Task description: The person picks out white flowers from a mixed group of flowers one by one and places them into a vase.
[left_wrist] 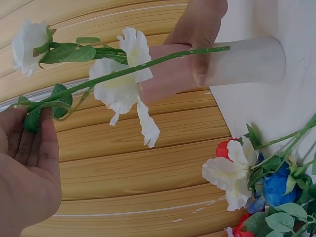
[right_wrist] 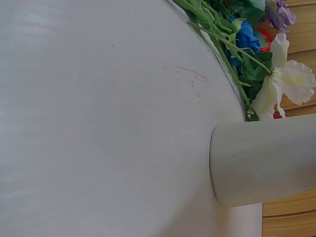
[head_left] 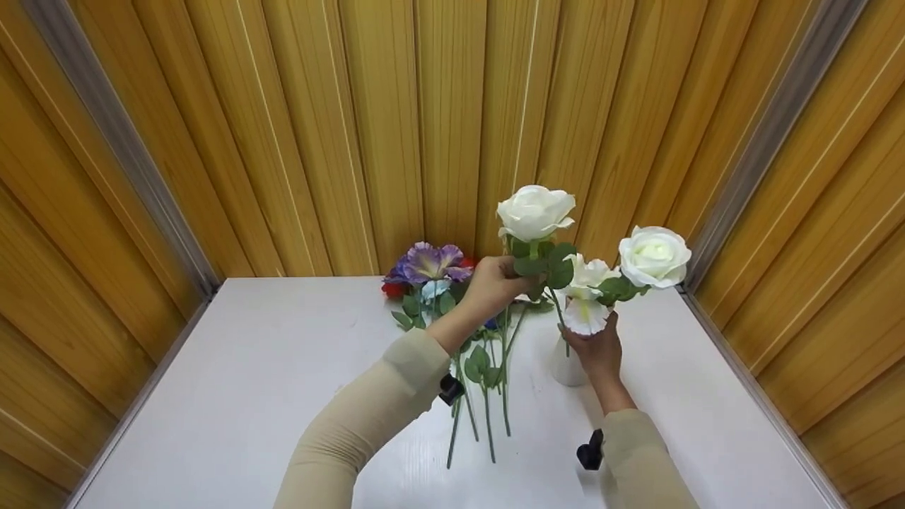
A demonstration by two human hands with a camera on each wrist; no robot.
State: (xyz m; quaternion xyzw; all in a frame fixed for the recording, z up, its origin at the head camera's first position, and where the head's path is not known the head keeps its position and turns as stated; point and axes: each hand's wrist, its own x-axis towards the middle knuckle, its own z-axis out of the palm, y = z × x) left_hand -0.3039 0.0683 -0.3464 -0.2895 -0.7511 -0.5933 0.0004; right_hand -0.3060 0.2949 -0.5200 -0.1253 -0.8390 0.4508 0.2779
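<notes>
In the head view my left hand point(head_left: 495, 286) pinches a white rose point(head_left: 536, 213) by its leafy stem, just below the bloom. The stem slants down across the front of a vase point(head_left: 568, 369), its cut end overlapping the vase's side in the left wrist view. That vase has a pink upper part point(left_wrist: 165, 81) and a white lower part point(left_wrist: 247, 61). My right hand point(head_left: 597, 350) grips it around the middle while it stands upright on the table. A white iris point(head_left: 587, 314) and a second white rose point(head_left: 654, 256) rise from the vase's mouth.
Left of the vase, several loose flowers lie on the white table point(head_left: 283, 396): a purple iris point(head_left: 431, 263), a blue rose point(left_wrist: 279, 187), another white iris point(left_wrist: 229, 173) and red blooms. Their stems point(head_left: 488, 424) point toward the front. Wood-patterned panels point(head_left: 382, 141) enclose the back and sides.
</notes>
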